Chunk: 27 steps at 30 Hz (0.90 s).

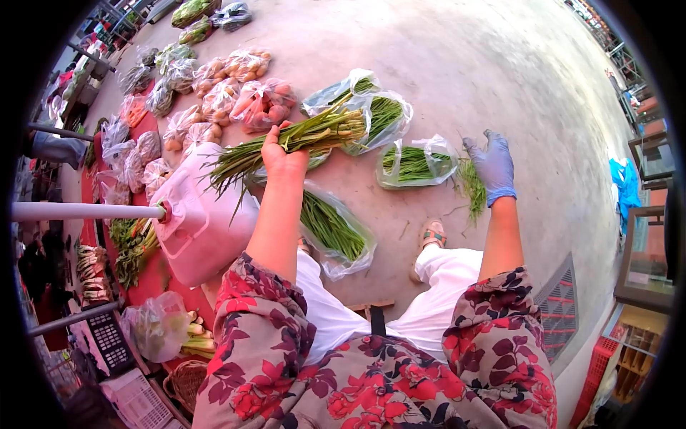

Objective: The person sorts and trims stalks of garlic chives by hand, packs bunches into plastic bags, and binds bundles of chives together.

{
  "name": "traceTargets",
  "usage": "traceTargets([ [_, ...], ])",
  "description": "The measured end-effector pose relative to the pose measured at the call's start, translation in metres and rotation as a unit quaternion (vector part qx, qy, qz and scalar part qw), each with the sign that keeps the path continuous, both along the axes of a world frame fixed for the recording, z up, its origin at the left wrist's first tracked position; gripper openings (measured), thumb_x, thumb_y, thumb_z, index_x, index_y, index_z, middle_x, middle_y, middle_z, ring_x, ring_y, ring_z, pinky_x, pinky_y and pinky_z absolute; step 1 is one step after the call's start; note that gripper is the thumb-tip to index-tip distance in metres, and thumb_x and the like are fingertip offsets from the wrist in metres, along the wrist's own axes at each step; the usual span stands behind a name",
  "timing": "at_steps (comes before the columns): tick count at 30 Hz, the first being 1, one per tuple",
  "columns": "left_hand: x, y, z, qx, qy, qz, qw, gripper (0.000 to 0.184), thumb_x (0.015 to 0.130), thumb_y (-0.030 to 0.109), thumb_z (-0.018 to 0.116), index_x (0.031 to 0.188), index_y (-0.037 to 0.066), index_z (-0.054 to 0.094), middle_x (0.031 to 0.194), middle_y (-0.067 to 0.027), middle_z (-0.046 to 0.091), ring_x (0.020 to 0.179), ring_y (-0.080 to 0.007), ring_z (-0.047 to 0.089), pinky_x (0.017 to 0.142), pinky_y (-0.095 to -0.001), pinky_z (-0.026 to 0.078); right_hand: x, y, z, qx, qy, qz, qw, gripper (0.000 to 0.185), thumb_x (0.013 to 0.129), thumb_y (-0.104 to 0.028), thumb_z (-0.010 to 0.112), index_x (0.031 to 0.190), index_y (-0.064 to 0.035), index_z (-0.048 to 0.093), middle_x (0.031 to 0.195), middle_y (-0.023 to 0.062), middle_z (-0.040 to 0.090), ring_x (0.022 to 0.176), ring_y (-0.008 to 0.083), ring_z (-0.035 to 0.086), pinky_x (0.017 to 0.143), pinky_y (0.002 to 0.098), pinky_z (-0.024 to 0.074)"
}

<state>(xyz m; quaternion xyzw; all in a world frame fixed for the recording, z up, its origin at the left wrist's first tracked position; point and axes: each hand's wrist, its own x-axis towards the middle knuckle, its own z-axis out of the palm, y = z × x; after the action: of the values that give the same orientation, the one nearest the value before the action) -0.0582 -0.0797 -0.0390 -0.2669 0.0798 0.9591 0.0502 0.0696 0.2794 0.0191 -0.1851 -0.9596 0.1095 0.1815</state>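
My bare left hand (286, 156) is closed around a bunch of chives (325, 131), long green stalks with paler cut ends pointing right. In a blue glove, my right hand (494, 168) is held out with thumb and fingers apart and nothing in it. Beside and beneath it, loose green trimmings (471, 187) lie on the floor. Clear plastic bags of similar greens surround the held bunch: one bag (416, 163) between my hands, another (386, 118) behind the bunch, and a third bag (332, 227) near my left foot.
A large pale jug (204, 222) stands left of my left arm, with a white pole (86, 211) in front of it. Bagged round produce (261, 107) and other vegetables lie on a red cloth (153, 268) and the floor. A floor grate (559, 307) is at right.
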Motion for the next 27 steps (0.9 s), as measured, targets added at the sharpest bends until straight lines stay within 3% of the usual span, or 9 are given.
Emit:
traceTargets([
  [2,-0.001,0.001,-0.005,0.033,0.013,-0.017,0.999,0.021,0.089,0.021,0.046,0.082,0.002,0.054,0.081,-0.0081,0.058,0.081,-0.0248,0.055,0.085,-0.0434,0.044,-0.007,-0.046,0.016,-0.331,-0.063,0.108,0.935,0.058,0.082,-0.042,0.060,0.114,0.0058,0.052,0.099,0.0173,0.061,0.078,0.0237,0.062,0.072,0.0303,0.0491],
  [3,0.000,0.001,-0.007,0.048,0.018,-0.026,0.998,0.021,0.089,0.021,0.046,0.082,0.002,0.054,0.081,-0.0082,0.058,0.081,-0.0251,0.055,0.085,-0.0440,0.044,-0.007,-0.073,0.020,-0.501,-0.121,0.147,0.844,0.056,0.082,-0.039,0.060,0.115,0.0048,0.051,0.097,0.0146,0.062,0.075,0.0193,0.062,0.067,0.0275,0.0497],
  [5,0.010,0.013,0.006,0.010,0.006,-0.023,1.000,0.022,0.089,0.021,0.046,0.082,0.002,0.054,0.081,-0.0082,0.058,0.082,-0.0258,0.055,0.086,-0.0452,0.043,-0.009,-0.117,0.008,-0.667,-0.212,0.175,0.693,0.047,0.085,-0.031,0.059,0.119,-0.0006,0.049,0.091,0.0079,0.063,0.068,0.0097,0.061,0.059,0.0215,0.0476],
  [8,0.009,0.018,0.003,0.018,0.007,-0.023,1.000,0.022,0.089,0.023,0.047,0.083,0.003,0.055,0.082,-0.0078,0.058,0.084,-0.0267,0.055,0.086,-0.0466,0.043,-0.009,-0.163,-0.005,-0.850,-0.171,0.158,0.472,0.034,0.086,-0.014,0.059,0.117,-0.0066,0.047,0.088,0.0089,0.063,0.066,0.0132,0.061,0.057,0.0241,0.0483],
  [13,0.012,0.021,0.003,0.036,0.023,-0.039,0.998,0.022,0.088,0.022,0.047,0.082,0.003,0.055,0.082,-0.0076,0.058,0.084,-0.0270,0.055,0.087,-0.0470,0.043,-0.018,-0.179,-0.024,-0.908,-0.045,0.154,0.388,0.023,0.086,-0.012,0.059,0.108,-0.0056,0.053,0.087,0.0090,0.064,0.069,0.0129,0.060,0.058,0.0236,0.0467],
  [19,0.011,0.015,0.006,0.018,0.014,-0.038,0.999,0.021,0.088,0.022,0.047,0.082,0.003,0.054,0.081,-0.0074,0.058,0.084,-0.0267,0.055,0.086,-0.0465,0.043,-0.027,-0.170,-0.035,-0.749,-0.066,0.179,0.634,0.019,0.088,-0.017,0.056,0.100,-0.0025,0.057,0.082,0.0092,0.064,0.068,0.0128,0.059,0.058,0.0249,0.0469],
  [21,0.009,0.012,0.007,0.014,0.007,-0.029,0.999,0.021,0.089,0.021,0.046,0.081,0.003,0.054,0.080,-0.0074,0.057,0.083,-0.0264,0.055,0.086,-0.0459,0.043,-0.026,-0.168,-0.029,-0.744,-0.064,0.200,0.634,0.019,0.090,-0.019,0.053,0.097,-0.0018,0.057,0.081,0.0094,0.064,0.067,0.0143,0.059,0.058,0.0260,0.0465],
  [22,0.008,0.011,0.008,0.014,0.005,-0.023,1.000,0.021,0.089,0.021,0.046,0.081,0.003,0.054,0.080,-0.0074,0.057,0.083,-0.0263,0.055,0.085,-0.0456,0.043,-0.025,-0.167,-0.026,-0.742,-0.064,0.211,0.633,0.019,0.091,-0.019,0.051,0.096,-0.0015,0.057,0.080,0.0095,0.063,0.066,0.0151,0.059,0.058,0.0266,0.0464],
  [27,0.007,0.004,0.011,0.020,0.002,-0.002,1.000,0.018,0.089,0.017,0.045,0.081,0.003,0.052,0.077,-0.0079,0.056,0.076,-0.0225,0.055,0.083,-0.0401,0.045,-0.025,-0.149,-0.013,-0.862,-0.025,0.210,0.461,0.019,0.093,-0.017,0.045,0.089,-0.0026,0.056,0.071,0.0088,0.058,0.061,0.0194,0.055,0.059,0.0301,0.0453],
])
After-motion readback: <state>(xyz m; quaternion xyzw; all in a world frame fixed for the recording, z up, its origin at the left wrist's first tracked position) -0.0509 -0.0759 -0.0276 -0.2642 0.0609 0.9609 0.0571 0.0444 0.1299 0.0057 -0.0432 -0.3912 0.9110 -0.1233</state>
